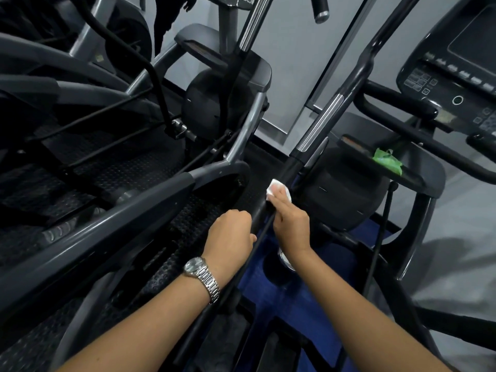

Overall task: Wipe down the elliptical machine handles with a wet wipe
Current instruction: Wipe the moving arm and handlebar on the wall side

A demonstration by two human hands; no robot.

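right hand [291,224] presses a white wet wipe [276,189] against the black lower shaft of the elliptical handle [292,162], fingers closed over the wipe. left hand [232,234], with a wristwatch [201,275], is wrapped around the same shaft just below. a green wipe packet [386,159] lies on the machine's housing at right.

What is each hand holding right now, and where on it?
Right hand presses a white wipe against the black handle bar. Left hand grips the same bar lower down.
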